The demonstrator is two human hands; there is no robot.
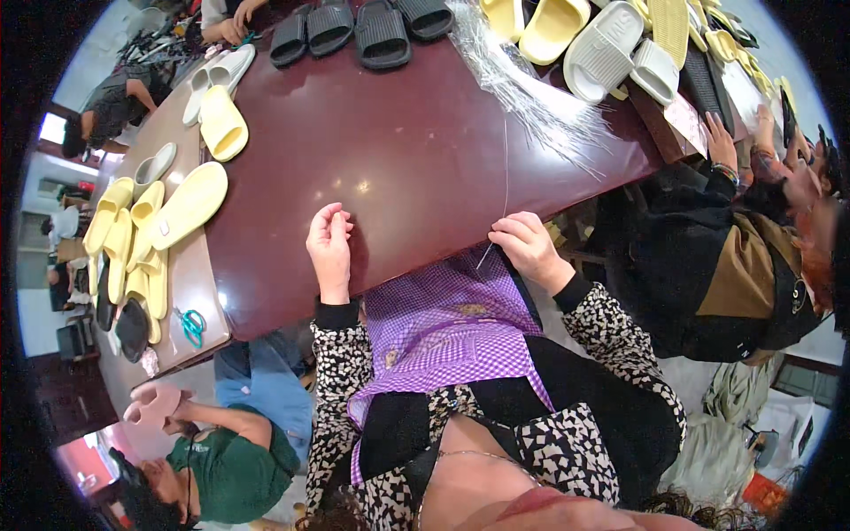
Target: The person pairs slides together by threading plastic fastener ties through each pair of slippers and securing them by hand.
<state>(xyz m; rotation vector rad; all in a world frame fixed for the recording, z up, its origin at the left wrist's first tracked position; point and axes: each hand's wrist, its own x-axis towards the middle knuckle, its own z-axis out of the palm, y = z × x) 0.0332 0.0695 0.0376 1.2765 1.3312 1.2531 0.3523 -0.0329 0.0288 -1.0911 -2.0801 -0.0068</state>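
Note:
My right hand (527,248) is closed in a pinch at the near right edge of the dark red table (301,177). Between its fingertips is a thin clear strand (506,168) that runs up toward a bundle of the same strands (531,88); its short end pokes out below the fingers. Left of centre, my left hand (329,252) is raised over the table's near edge with its fingers curled in. Whatever it may hold is hidden. The bundle lies loose and fanned out at the table's far right.
Dark grey slide sandals (382,35) line the far edge. Yellow slippers (190,205) and small teal scissors (192,327) lie at the left. More yellow and grey slides (604,49) are piled far right. Co-workers sit close at my right (744,265) and left (235,465).

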